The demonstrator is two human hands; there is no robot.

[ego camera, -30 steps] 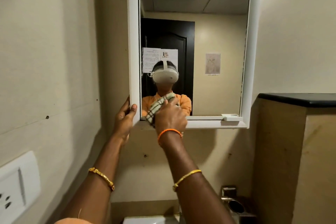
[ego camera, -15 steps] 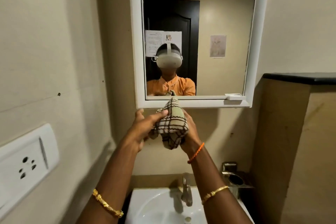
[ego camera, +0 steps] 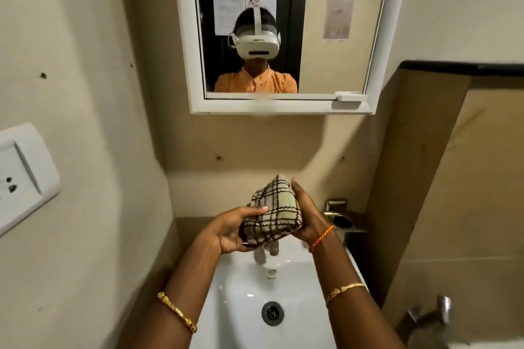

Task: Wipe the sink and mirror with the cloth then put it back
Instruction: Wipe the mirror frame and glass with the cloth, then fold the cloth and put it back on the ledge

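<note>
Cloth (ego camera: 276, 212): beige with a dark brown check of crossing lines; sink (ego camera: 241, 300): glossy white, with a dark grey metal drain (ego camera: 272, 313); mirror (ego camera: 283, 106): white frame; walls (ego camera: 85, 51): cream; socket plate (ego camera: 19, 176): white; ledge (ego camera: 465, 66): black top; bangles (ego camera: 177, 312): gold, one on each wrist; wrist thread (ego camera: 321, 238): orange; reflected shirt (ego camera: 255, 83): orange; reflected headset (ego camera: 257, 44): white.

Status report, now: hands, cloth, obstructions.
Left hand and right hand both grip the bunched beige checked cloth. Held above white ceramic sink, below the white-framed mirror. Nothing obstructing.
</note>
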